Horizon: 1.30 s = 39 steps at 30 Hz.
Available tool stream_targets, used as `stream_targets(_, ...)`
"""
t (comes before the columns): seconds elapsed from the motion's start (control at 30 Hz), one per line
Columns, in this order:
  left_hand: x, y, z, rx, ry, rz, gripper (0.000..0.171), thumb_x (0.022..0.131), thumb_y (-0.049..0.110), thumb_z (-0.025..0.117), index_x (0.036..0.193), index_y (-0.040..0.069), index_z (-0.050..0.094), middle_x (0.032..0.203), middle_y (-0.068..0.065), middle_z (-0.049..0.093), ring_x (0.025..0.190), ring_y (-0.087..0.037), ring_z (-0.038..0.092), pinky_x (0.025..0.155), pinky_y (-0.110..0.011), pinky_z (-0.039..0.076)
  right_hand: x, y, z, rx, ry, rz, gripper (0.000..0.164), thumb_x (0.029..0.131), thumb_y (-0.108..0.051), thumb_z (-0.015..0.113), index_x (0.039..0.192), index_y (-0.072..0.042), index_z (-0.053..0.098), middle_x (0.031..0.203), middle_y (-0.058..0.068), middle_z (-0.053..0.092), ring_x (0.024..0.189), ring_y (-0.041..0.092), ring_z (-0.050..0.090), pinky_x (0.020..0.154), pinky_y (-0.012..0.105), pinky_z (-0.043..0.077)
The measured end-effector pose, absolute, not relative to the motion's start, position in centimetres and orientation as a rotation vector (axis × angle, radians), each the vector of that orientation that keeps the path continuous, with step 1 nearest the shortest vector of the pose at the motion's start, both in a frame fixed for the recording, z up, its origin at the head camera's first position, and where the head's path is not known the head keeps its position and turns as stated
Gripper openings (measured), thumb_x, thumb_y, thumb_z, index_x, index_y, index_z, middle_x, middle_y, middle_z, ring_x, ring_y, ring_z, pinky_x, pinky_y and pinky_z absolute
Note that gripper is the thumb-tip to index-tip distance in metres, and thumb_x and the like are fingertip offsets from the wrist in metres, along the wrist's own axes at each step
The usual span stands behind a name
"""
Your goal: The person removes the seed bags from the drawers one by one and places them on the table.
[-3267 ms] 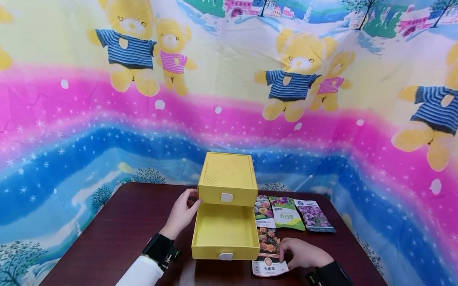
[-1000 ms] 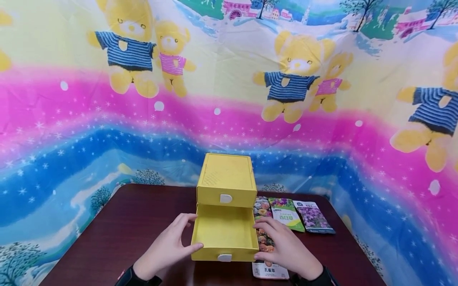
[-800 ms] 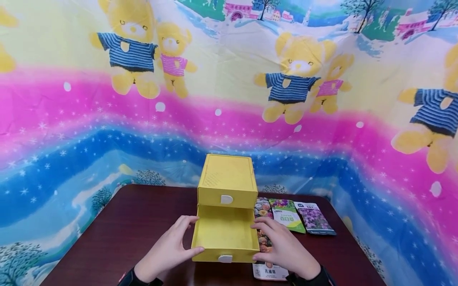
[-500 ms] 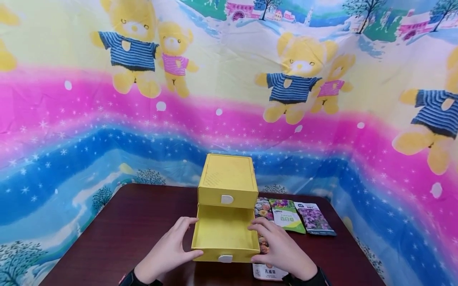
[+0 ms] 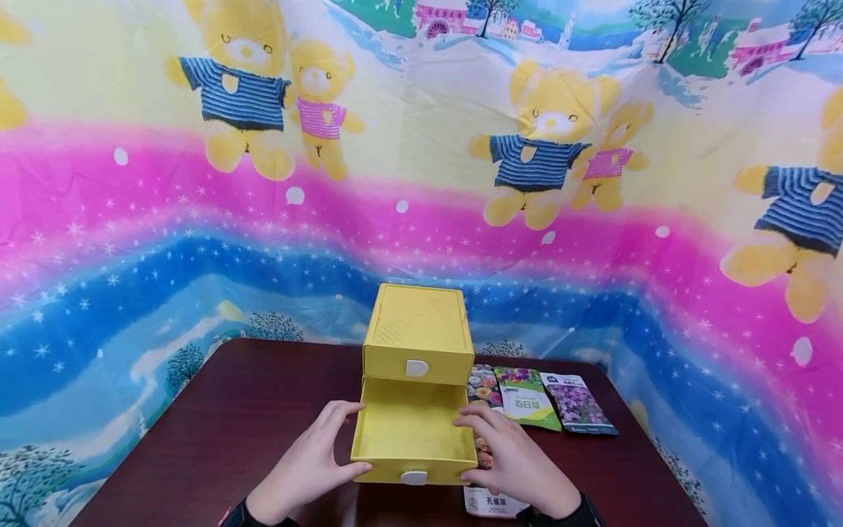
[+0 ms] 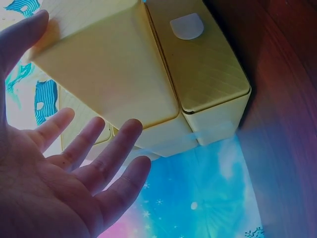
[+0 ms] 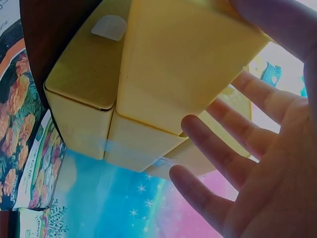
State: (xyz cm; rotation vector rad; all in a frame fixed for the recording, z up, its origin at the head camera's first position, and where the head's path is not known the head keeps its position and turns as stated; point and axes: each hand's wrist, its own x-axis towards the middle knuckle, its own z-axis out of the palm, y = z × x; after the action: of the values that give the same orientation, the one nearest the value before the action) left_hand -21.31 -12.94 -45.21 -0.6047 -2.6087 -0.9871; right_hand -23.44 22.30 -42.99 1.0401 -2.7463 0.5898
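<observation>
The left hand (image 5: 316, 454) is spread apart at the left side of the jutting yellow drawer (image 5: 413, 428), its thumb at the front corner. The right hand (image 5: 514, 461) mirrors it at the right front corner, fingers likewise spread; whether the other fingertips of either hand press the sides, I cannot tell. Both forearms are cut off by the lower edge of the head view.

The drawer stands out from the yellow cabinet (image 5: 421, 318), under the closed top drawer (image 5: 395, 364); its rear end is hidden. It also hides the bottom drawer (image 7: 89, 64), which shows only in the wrist views.

On the tabletop (image 5: 217, 410), the right hand covers much of an orange-flowered packet (image 5: 487, 503). Behind it a mixed-flower packet (image 5: 485, 384) is partly hidden by the cabinet, with a green packet (image 5: 530, 402) and a purple-flowered packet (image 5: 581, 402) alongside.
</observation>
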Motion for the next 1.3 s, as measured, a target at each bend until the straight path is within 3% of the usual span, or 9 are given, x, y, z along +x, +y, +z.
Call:
stream_targets(0.47,-21.6,-12.9,-45.4,-0.574,-2.596,-1.03,0.081,0.073,0.042,0.092,0.14,0.021,0.051,0.134,0.002,0.054,0.113,-0.015,0.058,0.085,-0.031,0.055,-23.5,22.5,-42.7,1.021,-2.763,0.574,0.069,0.085,-0.055,0.076,0.144,-0.031,0.05,0.151,-0.003,0.048,0.133,0.018,0.051,0.104,0.05,0.047)
stream_targets(0.73,-22.0,-12.8,-45.6,-0.46,-2.644,-1.049,0.082,0.072,0.041,0.093,0.14,0.017,0.053,0.129,0.006,0.054,0.111,-0.014,0.055,0.08,-0.028,0.053,-23.8,22.4,-42.9,0.963,-2.752,0.628,0.066,0.085,-0.055,0.076,0.141,-0.027,0.054,0.149,-0.005,0.049,0.129,0.012,0.053,0.103,0.043,0.049)
stream_targets(0.97,-22.5,-12.5,-45.7,-0.376,-2.634,-1.044,0.077,0.074,0.04,0.092,0.138,0.018,0.054,0.124,0.006,0.056,0.103,-0.012,0.06,0.079,-0.028,0.054,-24.2,22.2,-43.4,0.869,-2.744,0.632,0.065,0.087,-0.057,0.073,0.14,-0.025,0.054,0.147,-0.004,0.05,0.128,0.015,0.055,0.101,0.039,0.05)
stream_targets(1.17,-23.2,-12.5,-46.3,-0.331,-2.609,-1.08,0.071,0.078,0.033,0.09,0.138,0.014,0.055,0.123,0.001,0.058,0.102,-0.016,0.064,0.082,-0.032,0.056,-24.6,22.0,-44.4,0.745,-2.67,0.663,0.052,0.086,-0.048,0.078,0.125,-0.021,0.056,0.121,-0.013,0.049,0.098,0.003,0.053,0.08,0.022,0.048)
stream_targets(1.3,-23.8,-12.5,-46.7,-0.308,-2.56,-1.118,0.063,0.082,0.027,0.088,0.135,0.013,0.056,0.122,-0.003,0.061,0.101,-0.017,0.066,0.087,-0.04,0.057,-25.0,21.5,-45.2,0.669,-2.615,0.699,0.044,0.086,-0.038,0.082,0.112,-0.017,0.053,0.106,-0.01,0.044,0.086,0.005,0.045,0.072,0.021,0.04)
